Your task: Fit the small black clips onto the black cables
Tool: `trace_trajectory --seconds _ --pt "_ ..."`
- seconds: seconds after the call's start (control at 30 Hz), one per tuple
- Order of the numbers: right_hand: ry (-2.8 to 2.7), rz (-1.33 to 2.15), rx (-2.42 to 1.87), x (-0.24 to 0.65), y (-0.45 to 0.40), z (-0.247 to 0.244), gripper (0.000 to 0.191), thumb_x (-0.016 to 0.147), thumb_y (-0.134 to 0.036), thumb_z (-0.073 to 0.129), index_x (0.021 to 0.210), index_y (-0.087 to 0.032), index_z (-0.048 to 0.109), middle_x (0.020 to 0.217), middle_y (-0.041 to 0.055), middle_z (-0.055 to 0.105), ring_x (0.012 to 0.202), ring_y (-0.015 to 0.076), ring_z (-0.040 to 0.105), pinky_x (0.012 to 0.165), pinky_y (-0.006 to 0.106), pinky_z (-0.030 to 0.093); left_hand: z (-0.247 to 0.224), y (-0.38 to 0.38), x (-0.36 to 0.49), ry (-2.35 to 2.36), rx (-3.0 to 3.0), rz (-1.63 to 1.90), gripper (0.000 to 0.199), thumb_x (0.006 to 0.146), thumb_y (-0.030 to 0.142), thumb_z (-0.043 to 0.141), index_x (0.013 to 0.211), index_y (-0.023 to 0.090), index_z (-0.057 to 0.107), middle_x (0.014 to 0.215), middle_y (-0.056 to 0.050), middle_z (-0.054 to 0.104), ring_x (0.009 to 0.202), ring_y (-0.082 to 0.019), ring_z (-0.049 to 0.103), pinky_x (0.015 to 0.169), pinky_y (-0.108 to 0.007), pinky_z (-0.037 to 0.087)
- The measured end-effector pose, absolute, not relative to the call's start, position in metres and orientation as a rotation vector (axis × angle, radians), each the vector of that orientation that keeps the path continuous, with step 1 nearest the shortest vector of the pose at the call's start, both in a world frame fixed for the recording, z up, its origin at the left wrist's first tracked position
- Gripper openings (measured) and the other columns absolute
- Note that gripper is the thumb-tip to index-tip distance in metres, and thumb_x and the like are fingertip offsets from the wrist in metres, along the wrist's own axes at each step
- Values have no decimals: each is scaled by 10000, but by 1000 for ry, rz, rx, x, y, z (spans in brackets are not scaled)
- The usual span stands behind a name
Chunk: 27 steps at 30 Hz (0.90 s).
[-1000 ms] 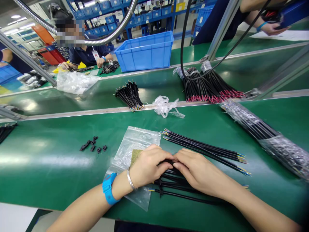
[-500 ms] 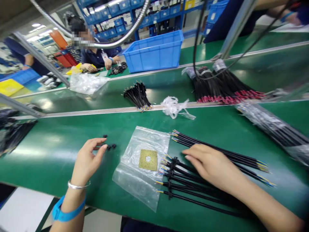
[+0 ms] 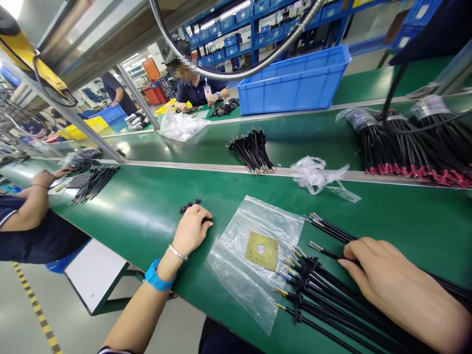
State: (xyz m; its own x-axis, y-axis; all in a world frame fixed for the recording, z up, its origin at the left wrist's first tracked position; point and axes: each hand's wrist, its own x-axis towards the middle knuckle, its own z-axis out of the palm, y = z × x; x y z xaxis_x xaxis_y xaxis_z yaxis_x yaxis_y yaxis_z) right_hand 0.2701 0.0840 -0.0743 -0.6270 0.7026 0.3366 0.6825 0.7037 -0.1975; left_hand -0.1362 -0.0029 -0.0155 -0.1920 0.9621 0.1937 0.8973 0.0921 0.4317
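—Hands: how placed?
—Right hand (image 3: 387, 270): thumb and forefinger pinched on a black multi-core cable (image 3: 326, 251), low over the worktop (image 3: 155, 191), stripped ends to the left. Left hand (image 3: 191, 230): narrow pinch, just beside small black cable fittings (image 3: 190, 205); cannot tell whether around one.
—And nearby?
—On the near side of the right hand, fitted cables (image 3: 339, 300), stripped tips at the edge of a clear zip-seal bag (image 3: 236, 255). On or in that bag, unclear which, a yellow-green sponge square (image 3: 254, 258). Farther off, unfitted cables (image 3: 334, 228).
—Possible trouble?
—Perhaps a dropped fitting, from too light a pinch. Maybe splayed strands, from forcing a fitting over loose ends. Possibly a mix-up between fitted and unfitted cables, from lying so close together.
—Any brand or writing?
—None readable. Across the worktop, on a co-worker (image 3: 188, 92), a badge (image 3: 207, 92), too small to read.
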Motion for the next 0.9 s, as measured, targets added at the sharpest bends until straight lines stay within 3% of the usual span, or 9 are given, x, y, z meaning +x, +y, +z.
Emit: trace_trajectory --seconds 0.2,0.33,0.47,0.57,0.7,0.8,0.9 --pt "-2543 116 -1068 266 79 -62 158 895 -234 408 838 -204 552 782 73 588 730 247 556 668 399 434 -4 -10 -113 1982 1711 862 272 862 275 635 1113 173 650 835 -29 690 653 -135 637 631 -272 555" --pt "-2351 212 -1142 267 85 -40 148 927 -269 396 915 -200 527 805 68 621 719 213 614 654 345 473 1 -2 -89 1708 1395 991 216 720 293 779 878 147 762 789 -48 695 660 -142 648 645 -280 563" --pt "-2085 185 -1248 274 82 -15 174 964 -321 415 1054 -216 520 810 21 669 661 166 654 607 283 496 2 8 -64 1395 1252 987 250 759 339 746 910 140 764 953 -91 698 749 -173 705 739 -357 608" --pt "-1863 3 -1252 278 70 -2 167 933 -356 519 1019 -219 559 851 45 687 648 163 656 598 274 497 1 12 -46 1371 1422 949 200 840 305 662 931 152 752 922 -81 694 740 -167 702 716 -342 606" --pt "-1891 -212 -1132 274 53 8 100 884 -297 607 918 -215 562 753 37 670 543 133 606 548 253 463 -5 14 -26 1534 1992 873 174 877 182 595 1009 192 709 898 -65 735 799 -181 677 743 -322 560" --pt "-2083 -151 -948 266 48 11 67 879 -214 589 931 -233 553 747 8 663 616 146 635 627 259 480 -11 13 -17 1537 2393 744 224 887 149 542 1076 191 654 884 -73 739 793 -206 656 747 -342 535" --pt "-2174 -74 -830 259 44 10 153 861 -134 565 990 -216 557 824 27 661 696 156 639 673 269 481 -15 12 -12 1531 2511 506 319 869 124 512 1178 177 567 831 -67 721 745 -218 640 697 -340 516"
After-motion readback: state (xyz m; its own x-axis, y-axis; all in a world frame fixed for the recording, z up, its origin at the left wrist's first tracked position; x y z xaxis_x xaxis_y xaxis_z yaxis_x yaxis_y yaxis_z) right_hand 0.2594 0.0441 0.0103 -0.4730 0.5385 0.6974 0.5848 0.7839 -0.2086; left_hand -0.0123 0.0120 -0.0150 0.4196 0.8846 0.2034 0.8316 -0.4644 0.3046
